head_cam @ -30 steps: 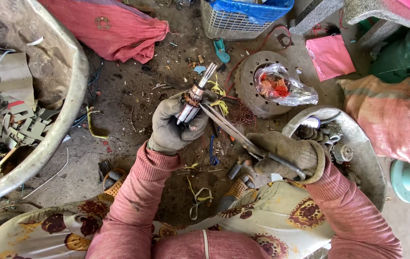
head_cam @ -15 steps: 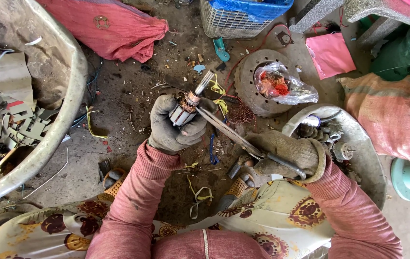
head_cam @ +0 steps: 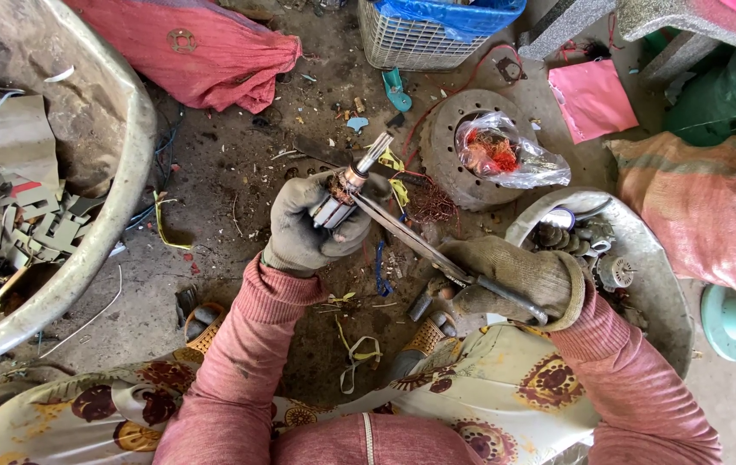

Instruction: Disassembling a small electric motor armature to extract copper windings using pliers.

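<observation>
Rotor (head_cam: pixel 346 194) lowered (tilted) in left hand (head_cam: pixel 308 228); right hand (head_cam: pixel 506 275) levers blade (head_cam: pixel 411 237) against it

A small motor rotor (head_cam: pixel 344 196) is sitting tilted in the gloved grip, its steel shaft pointing up and right. A long flat metal blade (head_cam: pixel 424 245) is pressing against its copper end.

Clear plastic bag (head_cam: pixel 510 153) atop metal disc (head_cam: pixel 463 151), perhaps holding copper wire.
</observation>
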